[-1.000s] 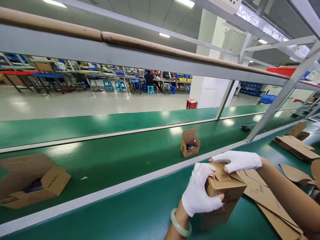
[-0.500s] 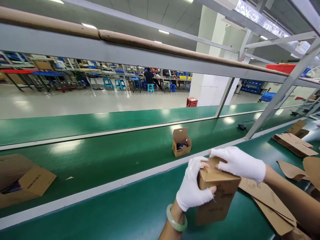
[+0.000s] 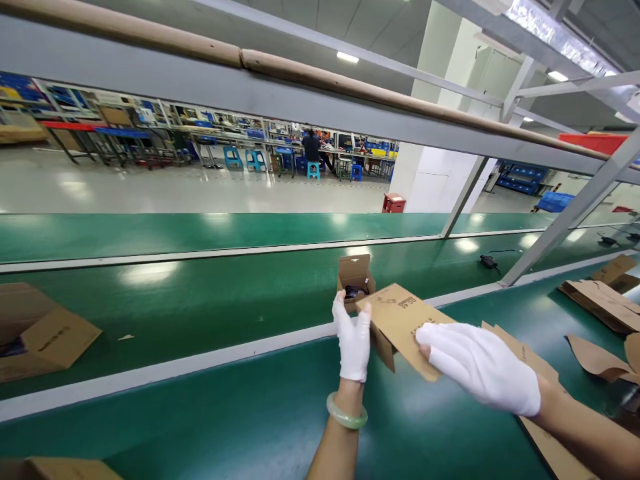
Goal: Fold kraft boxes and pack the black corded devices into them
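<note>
carton (image 3: 397,313): tilted on the green bench (image 3: 225,427), between two gloved hands.
left hand (image 3: 353,341): at the carton's 9 o'clock, thumb and fingers pinched on its edge.
right hand (image 3: 483,365): at its 4 o'clock, fingers together, flat on the top panel.
open box (image 3: 354,275): just behind, at 11 o'clock.

Factory — conveyor belt (image 3: 210,300), cardboard boxes (image 3: 43,337)
</note>
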Demonstrator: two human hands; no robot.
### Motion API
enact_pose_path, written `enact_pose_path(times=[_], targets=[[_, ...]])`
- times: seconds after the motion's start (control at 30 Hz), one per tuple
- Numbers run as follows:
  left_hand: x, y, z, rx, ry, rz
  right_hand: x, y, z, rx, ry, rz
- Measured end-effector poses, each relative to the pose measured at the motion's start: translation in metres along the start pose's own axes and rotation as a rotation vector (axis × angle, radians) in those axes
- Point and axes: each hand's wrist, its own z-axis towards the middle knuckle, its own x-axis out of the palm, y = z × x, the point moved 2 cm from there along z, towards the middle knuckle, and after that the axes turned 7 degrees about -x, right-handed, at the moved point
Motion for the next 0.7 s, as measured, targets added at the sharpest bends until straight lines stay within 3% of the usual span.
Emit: enact_pose_path(times=[0.03, 0.13, 0.2, 0.33, 0.43, 0.5, 0.6, 0.7], targets=[[-0.001, -0.006, -0.002, 0.077, 0.053, 0.095, 0.000, -0.006, -0.001, 0.025, -0.027, -0.039], [0.008, -0.022, -0.014, 0.379, 0.427, 0.467, 0.003, -0.019, 0.005, 0.066, -0.020, -0.106], [0.015, -0.023, -0.018, 0.468, 0.522, 0.629, 0.010, -0.024, 0.012, 0.098, 0.029, -0.091], [0.014, -0.010, -0.006, 0.364, 0.333, 0.747, 0.029, -0.050, 0.024, 0.278, 0.181, 0.098], [-0.005, 0.002, 0.012, 0.252, 0.287, 0.836, 0.045, -0.095, 0.025, 0.512, 0.198, 0.346], [-0.023, 0.004, 0.021, 0.178, 0.242, 0.900, 0.063, -0.134, 0.018, 0.703, 0.231, 0.393], [-0.043, -0.011, 0.020, 0.135, 0.123, 0.964, 0.101, -0.191, -0.005, 0.913, 0.423, 0.295], [-0.048, -0.044, -0.003, 0.178, -0.076, 0.936, 0.138, -0.234, -0.042, 1.029, 0.574, 0.227]])
